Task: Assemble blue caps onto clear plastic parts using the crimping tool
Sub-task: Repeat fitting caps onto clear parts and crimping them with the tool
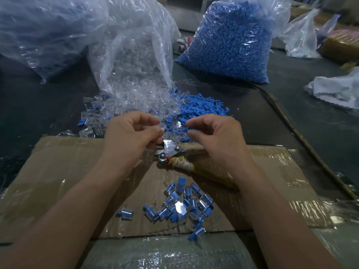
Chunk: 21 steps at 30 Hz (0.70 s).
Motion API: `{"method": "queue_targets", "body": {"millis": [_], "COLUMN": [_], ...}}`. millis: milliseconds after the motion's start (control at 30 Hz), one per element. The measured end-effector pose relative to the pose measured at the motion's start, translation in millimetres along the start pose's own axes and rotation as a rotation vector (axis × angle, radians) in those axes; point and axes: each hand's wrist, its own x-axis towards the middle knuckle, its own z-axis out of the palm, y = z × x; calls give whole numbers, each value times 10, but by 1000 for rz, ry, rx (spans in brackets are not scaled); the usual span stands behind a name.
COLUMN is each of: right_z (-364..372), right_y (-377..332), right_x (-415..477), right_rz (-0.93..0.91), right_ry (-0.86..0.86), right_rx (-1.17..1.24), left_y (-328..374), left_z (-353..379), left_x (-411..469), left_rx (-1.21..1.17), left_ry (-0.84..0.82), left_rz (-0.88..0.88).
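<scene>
The dark bench (281,113) carries taped cardboard (68,162) with capped pieces (186,202) scattered on it. Behind stand a bag of clear parts (136,61) and a bag of blue caps (229,41). The left hand (128,133) has its grip clamped on a clear part (161,126) just above the crimping tool (172,149). The right hand (215,134) is curled, and I cannot tell whether it holds anything.

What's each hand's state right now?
Left hand: pinches a clear plastic part.
Right hand: fingers curled above the loose blue caps; cannot tell whether it holds one.
</scene>
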Motion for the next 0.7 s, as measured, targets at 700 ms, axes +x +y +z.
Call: {"method": "queue_targets", "body": {"millis": [700], "right_z": [127], "right_y": [-107], "right_x": [-89], "right_rz": [-140], "right_ry": [-82], "right_rx": [22], "left_y": [12], "left_z": [60], "left_x": [-64], "left_rx": [114], "left_ry": [-46], "left_rz": [100]}}
